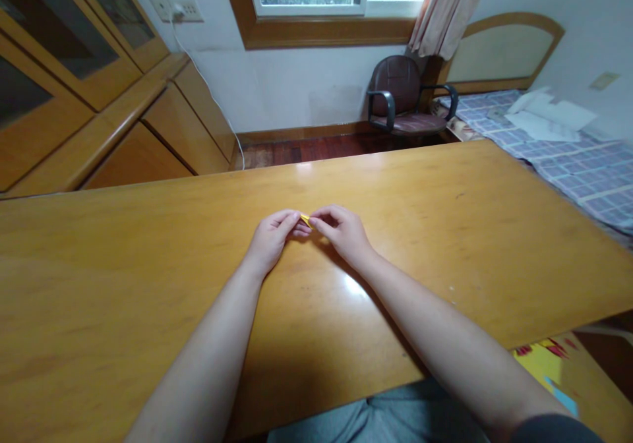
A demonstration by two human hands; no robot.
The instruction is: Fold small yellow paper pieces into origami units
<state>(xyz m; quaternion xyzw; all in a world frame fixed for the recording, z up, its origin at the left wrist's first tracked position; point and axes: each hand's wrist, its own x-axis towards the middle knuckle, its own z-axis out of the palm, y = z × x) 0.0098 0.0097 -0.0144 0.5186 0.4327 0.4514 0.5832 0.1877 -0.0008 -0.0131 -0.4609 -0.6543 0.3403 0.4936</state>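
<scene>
A small yellow piece, possibly folded paper, shows between my two hands over the middle of the wooden table. My left hand has its fingers curled and pinched on the piece's left side. My right hand pinches its right side with fingers bent. Most of the piece is hidden by my fingers. Both forearms reach in from the near edge.
A dark office chair stands beyond the table under the window. A bed with white papers lies at the right. Wooden cabinets line the left wall. A yellow printed sheet lies low at the right.
</scene>
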